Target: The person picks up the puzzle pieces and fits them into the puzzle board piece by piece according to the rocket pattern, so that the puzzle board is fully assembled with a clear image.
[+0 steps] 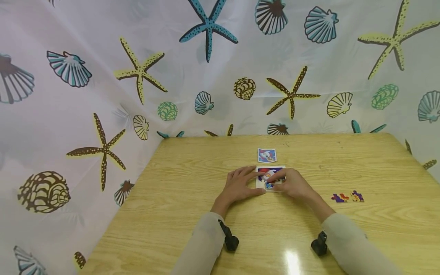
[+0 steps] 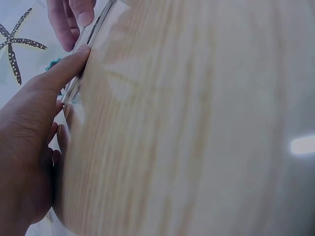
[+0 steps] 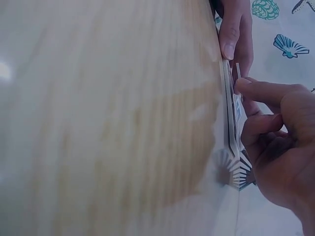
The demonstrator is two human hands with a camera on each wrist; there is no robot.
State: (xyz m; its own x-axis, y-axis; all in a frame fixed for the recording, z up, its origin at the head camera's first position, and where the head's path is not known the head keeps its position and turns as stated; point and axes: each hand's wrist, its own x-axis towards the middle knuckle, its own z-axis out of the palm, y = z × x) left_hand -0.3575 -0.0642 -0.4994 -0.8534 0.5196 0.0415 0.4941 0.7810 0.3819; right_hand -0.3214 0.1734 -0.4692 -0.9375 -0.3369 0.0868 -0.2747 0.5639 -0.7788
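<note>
A small jigsaw puzzle in a white-bordered tray [image 1: 260, 184] lies flat on the table, with a rocket-like picture partly filled in. My left hand [image 1: 238, 185] steadies it from the left, fingers extended along its upper side and thumb [image 2: 78, 58] at the near edge. Over the tray's right part, my right hand [image 1: 293, 184] pinches a thin puzzle piece [image 3: 238, 71] between thumb and index finger. The piece appears edge-on in the right wrist view, tilted close above the tray; its picture is hidden by the fingers.
Just beyond the tray lies a small picture card [image 1: 266, 155] with a similar design. Loose puzzle pieces [image 1: 340, 197] rest on the wooden table [image 1: 192, 168] to the right. A curtain [image 1: 227, 76] printed with shells and starfish borders the table's back and sides.
</note>
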